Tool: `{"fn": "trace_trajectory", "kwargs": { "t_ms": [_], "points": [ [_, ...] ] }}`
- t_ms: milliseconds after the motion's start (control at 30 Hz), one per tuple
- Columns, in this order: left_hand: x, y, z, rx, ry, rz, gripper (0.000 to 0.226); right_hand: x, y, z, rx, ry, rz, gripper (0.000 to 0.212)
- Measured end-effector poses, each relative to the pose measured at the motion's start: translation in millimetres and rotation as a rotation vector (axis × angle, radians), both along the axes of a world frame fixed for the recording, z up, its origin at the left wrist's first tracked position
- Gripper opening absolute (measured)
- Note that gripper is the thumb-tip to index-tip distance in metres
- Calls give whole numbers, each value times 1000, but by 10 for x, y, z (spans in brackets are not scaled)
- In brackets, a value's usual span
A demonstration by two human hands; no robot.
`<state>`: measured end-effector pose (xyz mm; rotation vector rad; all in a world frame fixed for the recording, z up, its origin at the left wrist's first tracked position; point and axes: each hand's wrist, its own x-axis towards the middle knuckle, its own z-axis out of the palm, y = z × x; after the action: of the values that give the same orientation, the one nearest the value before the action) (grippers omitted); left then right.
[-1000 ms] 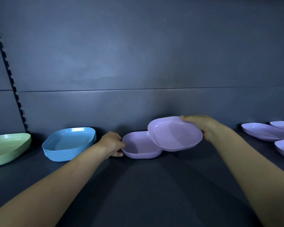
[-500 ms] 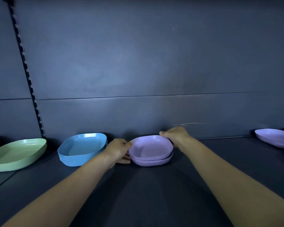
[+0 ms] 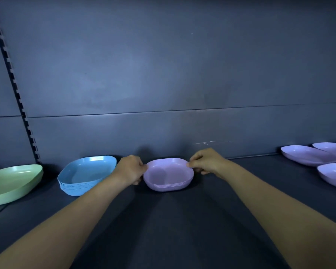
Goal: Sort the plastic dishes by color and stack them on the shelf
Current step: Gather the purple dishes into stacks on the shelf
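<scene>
The purple stack [image 3: 168,175] of smooth, rounded-square plastic dishes sits mid-shelf [image 3: 182,220], pinched at its rim by left hand [image 3: 130,169] fingers at 9 o'clock and right hand [image 3: 206,162] at 3, apparently squaring it, loose purple dishes [image 3: 306,155] lying farther toward 3, nearer the right hand.

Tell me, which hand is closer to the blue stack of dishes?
The left hand: it sits between the blue stack and the purple stack. The right hand is beyond the purple stack.
</scene>
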<state>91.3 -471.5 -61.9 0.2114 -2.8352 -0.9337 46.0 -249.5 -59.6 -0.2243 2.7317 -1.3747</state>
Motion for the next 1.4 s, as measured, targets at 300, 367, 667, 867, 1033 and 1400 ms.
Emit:
{"fn": "trace_trajectory", "kwargs": {
  "t_ms": [300,367,667,867,1033,1400],
  "points": [
    [588,527,718,-784,39,-55,38,754,576,681,632,245,153,53],
    [794,793,821,-809,73,-55,41,1002,802,788,741,291,152,56],
    [1837,2282,1041,-821,250,-7,40,2139,2228,1037,992,407,44,61],
    [2284,2948,1179,-784,251,-66,42,2705,3085,1240,1025,466,-79,46],
    [2331,3420,1183,-742,275,-105,43,2866,3661,1215,1001,394,-144,50],
    [1492,4047,751,-688,238,-184,39,2062,4396,822,957,303,-178,50]
  ]
}}
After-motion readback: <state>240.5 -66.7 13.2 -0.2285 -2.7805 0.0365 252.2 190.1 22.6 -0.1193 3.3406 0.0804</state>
